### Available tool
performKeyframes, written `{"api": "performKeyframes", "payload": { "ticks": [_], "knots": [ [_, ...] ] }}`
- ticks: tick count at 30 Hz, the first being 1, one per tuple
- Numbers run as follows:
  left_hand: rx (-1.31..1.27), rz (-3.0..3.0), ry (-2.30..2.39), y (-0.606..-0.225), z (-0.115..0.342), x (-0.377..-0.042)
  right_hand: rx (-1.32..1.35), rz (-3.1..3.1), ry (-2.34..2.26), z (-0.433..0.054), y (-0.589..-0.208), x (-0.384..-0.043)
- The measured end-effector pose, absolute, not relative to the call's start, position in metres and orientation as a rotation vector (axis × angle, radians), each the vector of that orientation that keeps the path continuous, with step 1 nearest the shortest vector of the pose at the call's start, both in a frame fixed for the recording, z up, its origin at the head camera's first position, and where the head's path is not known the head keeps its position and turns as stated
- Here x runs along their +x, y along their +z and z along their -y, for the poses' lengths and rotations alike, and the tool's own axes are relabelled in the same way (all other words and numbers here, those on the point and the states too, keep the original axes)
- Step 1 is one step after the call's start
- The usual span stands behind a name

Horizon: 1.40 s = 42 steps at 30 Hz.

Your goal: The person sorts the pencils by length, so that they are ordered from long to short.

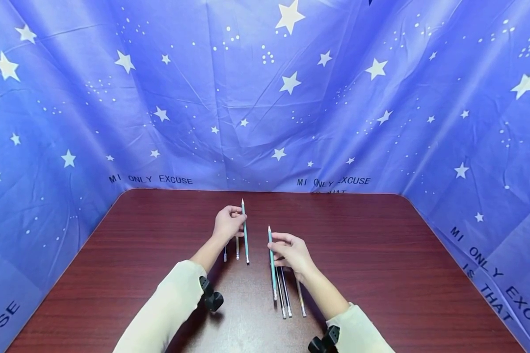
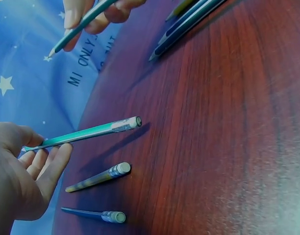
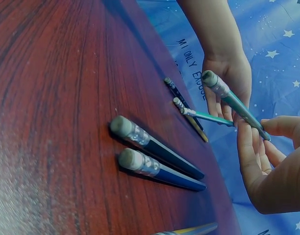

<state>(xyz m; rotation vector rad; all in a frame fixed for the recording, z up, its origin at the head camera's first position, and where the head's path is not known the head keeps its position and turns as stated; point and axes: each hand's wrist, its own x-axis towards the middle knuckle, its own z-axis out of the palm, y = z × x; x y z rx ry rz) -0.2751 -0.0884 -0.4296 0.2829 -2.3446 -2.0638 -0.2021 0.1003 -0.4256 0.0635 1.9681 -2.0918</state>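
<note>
My left hand (image 1: 226, 226) pinches a green pencil (image 1: 246, 240) between thumb and fingers, its sharpened tip pointing away and its eraser end toward me. In the left wrist view this green pencil (image 2: 86, 134) is raised above the table. My right hand (image 1: 295, 256) pinches a second green pencil (image 1: 272, 267), also tip away. Beneath the left hand lie a yellow pencil (image 2: 96, 179) and a dark blue pencil (image 2: 91, 213). Below the right hand lie a black pencil (image 3: 164, 155), a blue pencil (image 3: 177, 178) and a yellow pencil (image 3: 194, 229), partly cut off in the right wrist view.
The dark red wooden table (image 1: 357, 235) has rounded far corners. A blue star-printed curtain (image 1: 247, 98) hangs along its back and both sides. Black wrist cameras (image 1: 212, 296) sit on the cuffs of both light sleeves (image 1: 165, 304).
</note>
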Motion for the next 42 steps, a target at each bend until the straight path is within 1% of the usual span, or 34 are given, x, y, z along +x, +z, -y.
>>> {"api": "performKeyframes", "payload": {
  "ticks": [15,35,42],
  "knots": [
    [0.306,2.442,-1.987,-0.440,0.081,-0.297,0.095,-1.985,-2.090,-0.101,-0.424,-0.203],
    [0.329,2.669,-1.719,-0.448,0.077,-0.302,0.089,-1.984,-2.083,-0.104,-0.426,-0.204],
    [0.259,2.766,-1.579,-0.448,0.077,-0.301,0.092,-1.979,-2.096,-0.105,-0.426,-0.205]
  ]
}}
